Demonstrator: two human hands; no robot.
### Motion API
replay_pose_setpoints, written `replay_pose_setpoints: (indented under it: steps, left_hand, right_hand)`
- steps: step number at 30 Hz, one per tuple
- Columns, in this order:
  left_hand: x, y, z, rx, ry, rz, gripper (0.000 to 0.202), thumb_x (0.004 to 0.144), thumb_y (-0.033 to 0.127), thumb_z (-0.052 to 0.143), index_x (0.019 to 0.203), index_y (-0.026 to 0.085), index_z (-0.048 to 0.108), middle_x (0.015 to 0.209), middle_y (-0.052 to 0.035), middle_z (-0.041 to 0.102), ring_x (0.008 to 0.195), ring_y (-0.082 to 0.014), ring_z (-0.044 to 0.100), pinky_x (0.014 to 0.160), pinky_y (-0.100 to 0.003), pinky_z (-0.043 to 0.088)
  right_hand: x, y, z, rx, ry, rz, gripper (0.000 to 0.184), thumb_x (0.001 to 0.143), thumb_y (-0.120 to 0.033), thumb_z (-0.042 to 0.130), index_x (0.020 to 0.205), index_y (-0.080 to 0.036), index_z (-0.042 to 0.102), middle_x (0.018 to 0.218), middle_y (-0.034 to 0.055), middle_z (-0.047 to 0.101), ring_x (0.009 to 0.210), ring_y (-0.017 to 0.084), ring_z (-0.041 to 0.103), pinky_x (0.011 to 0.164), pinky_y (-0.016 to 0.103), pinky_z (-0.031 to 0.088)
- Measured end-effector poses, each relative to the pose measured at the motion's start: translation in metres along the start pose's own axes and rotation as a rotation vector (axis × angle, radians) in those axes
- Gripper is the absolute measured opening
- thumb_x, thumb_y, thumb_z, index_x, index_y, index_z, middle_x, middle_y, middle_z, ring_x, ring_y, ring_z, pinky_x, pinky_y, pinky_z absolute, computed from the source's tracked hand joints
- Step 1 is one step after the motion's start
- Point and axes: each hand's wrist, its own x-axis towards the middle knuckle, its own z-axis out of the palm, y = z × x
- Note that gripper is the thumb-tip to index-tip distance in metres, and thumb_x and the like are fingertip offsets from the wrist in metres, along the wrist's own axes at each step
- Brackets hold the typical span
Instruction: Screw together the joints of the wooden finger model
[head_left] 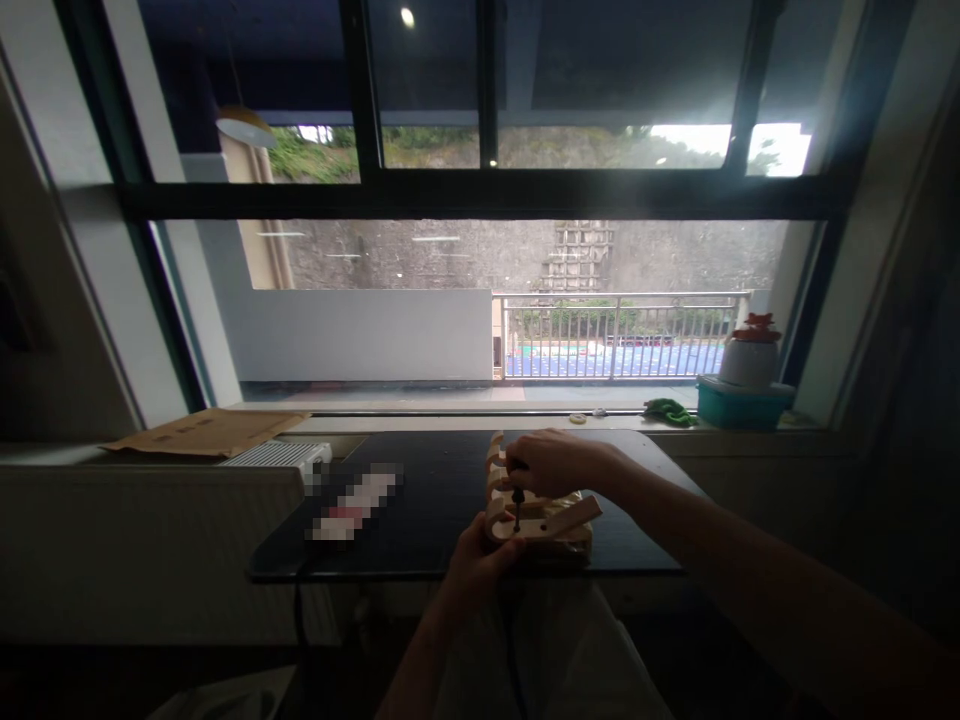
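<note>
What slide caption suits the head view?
Right hand holds a slender dark tool against a pale wooden assembly gripped by the left hand.

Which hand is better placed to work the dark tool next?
Likely the right hand: it grips the dark tool from above, while the left hand holds the wooden piece below.

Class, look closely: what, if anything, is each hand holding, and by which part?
The right hand grips a dark-shafted tool by its upper end, shaft pointing down. The left hand holds the wooden piece by its near left end.
</note>
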Motion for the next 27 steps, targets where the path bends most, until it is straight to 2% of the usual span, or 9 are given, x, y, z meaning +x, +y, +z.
replay_pose_setpoints:
  steps: [4,9,12,15,20,24,27]
  left_hand:
    - [-0.001,0.005,0.001,0.001,-0.015,-0.014,0.036,0.063,0.035,0.077,0.089,0.015,0.061,0.085,-0.0040,0.069,0.085,-0.0233,0.063,0.074,-0.029,0.049]
    - [0.001,0.000,-0.001,-0.001,-0.034,0.004,0.034,0.068,0.035,0.074,0.092,0.015,0.060,0.084,-0.0035,0.068,0.082,-0.0213,0.062,0.073,-0.029,0.049]
    - [0.002,-0.005,-0.002,0.000,-0.022,0.008,0.035,0.067,0.034,0.075,0.091,0.015,0.060,0.083,-0.0028,0.067,0.081,-0.0204,0.062,0.073,-0.028,0.048]
    - [0.001,-0.006,-0.002,-0.013,-0.011,0.002,0.037,0.064,0.035,0.077,0.091,0.015,0.060,0.082,-0.0016,0.067,0.079,-0.0193,0.061,0.073,-0.027,0.047]
    - [0.000,-0.004,-0.001,0.014,0.002,0.006,0.036,0.064,0.035,0.077,0.089,0.015,0.062,0.077,-0.0007,0.065,0.076,-0.0186,0.060,0.070,-0.026,0.046]
    - [0.001,-0.005,-0.002,-0.004,-0.015,0.029,0.033,0.066,0.032,0.076,0.089,0.015,0.061,0.079,-0.0014,0.066,0.077,-0.0183,0.060,0.071,-0.025,0.046]
    - [0.002,-0.007,-0.002,-0.026,-0.033,0.058,0.032,0.067,0.031,0.075,0.091,0.015,0.061,0.082,-0.0017,0.066,0.079,-0.0179,0.060,0.073,-0.025,0.046]
  right_hand:
    - [-0.001,0.010,0.007,-0.002,0.008,0.039,0.033,0.087,-0.036,0.042,0.092,-0.014,0.066,0.083,0.0089,0.066,0.067,0.015,0.056,0.054,0.025,0.033]
    - [-0.005,0.013,-0.001,0.031,-0.045,0.012,0.031,0.085,-0.041,0.047,0.084,-0.018,0.067,0.073,0.0031,0.065,0.053,0.010,0.049,0.047,0.022,0.030]
    - [-0.005,0.005,-0.008,0.031,-0.019,-0.061,0.023,0.083,-0.035,0.050,0.090,-0.022,0.067,0.076,0.0005,0.066,0.058,0.011,0.051,0.048,0.022,0.030]
    - [-0.004,-0.005,-0.009,-0.031,0.010,-0.077,0.020,0.082,-0.027,0.050,0.090,-0.021,0.067,0.084,0.0026,0.068,0.067,0.013,0.056,0.051,0.023,0.031]
    - [0.000,-0.013,0.003,-0.074,0.077,-0.025,0.027,0.089,-0.029,0.042,0.096,-0.016,0.064,0.095,0.0096,0.068,0.083,0.020,0.062,0.059,0.026,0.035]
    - [0.007,-0.012,0.018,-0.078,0.109,0.036,0.032,0.092,-0.032,0.036,0.095,-0.015,0.062,0.089,0.0101,0.068,0.077,0.020,0.063,0.061,0.027,0.037]
    - [0.011,-0.011,0.023,-0.084,0.140,0.074,0.033,0.093,-0.033,0.034,0.101,-0.013,0.060,0.090,0.0109,0.068,0.077,0.021,0.063,0.061,0.028,0.038]
